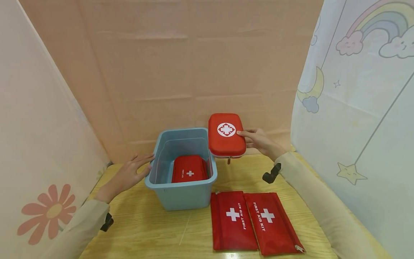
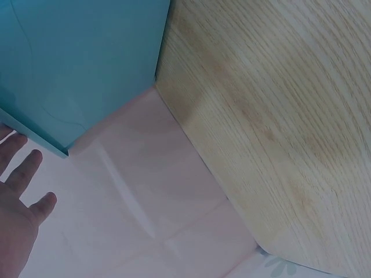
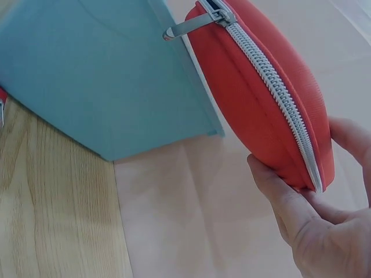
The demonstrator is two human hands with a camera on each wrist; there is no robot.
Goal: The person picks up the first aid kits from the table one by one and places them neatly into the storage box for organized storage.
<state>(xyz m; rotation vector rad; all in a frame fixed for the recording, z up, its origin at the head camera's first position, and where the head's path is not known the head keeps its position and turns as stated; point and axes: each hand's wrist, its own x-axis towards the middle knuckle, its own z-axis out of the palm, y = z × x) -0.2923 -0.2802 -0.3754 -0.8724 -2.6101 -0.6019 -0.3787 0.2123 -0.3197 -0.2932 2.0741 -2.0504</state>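
Both arms reach forward in pale beige sleeves, each wrist carrying a dark strap-mounted device. The left hand (image 1: 130, 172) lies flat and relaxed, palm down, fingers (image 2: 23, 168) straight and slightly spread, pointing toward the right. The right hand (image 1: 260, 141) is raised higher and extended farther ahead, thumb on one face and fingers (image 3: 278, 194) curled beneath in a pinch, with the forearm angling up from the lower right.
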